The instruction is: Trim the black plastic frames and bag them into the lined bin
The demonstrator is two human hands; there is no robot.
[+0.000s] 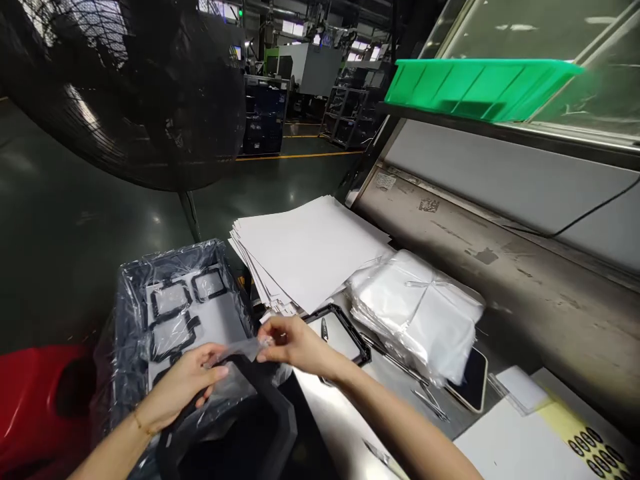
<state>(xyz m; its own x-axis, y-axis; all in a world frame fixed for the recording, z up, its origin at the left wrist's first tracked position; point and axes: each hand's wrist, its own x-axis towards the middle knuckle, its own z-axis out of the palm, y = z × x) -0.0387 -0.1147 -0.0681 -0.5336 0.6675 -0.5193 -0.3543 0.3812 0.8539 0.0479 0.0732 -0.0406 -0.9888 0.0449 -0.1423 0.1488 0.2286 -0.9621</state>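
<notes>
Pinching a clear plastic film [236, 349] between thumb and fingertips, the right hand [295, 345] meets the left hand [183, 390], whose grip on it is hard to make out, above a large black frame [267, 407] beside a plastic-lined bin [131, 313]. A stack of white paper [307, 253], a bagged white bundle [417, 313] and a smaller black frame [345, 333] lie just beyond.
</notes>
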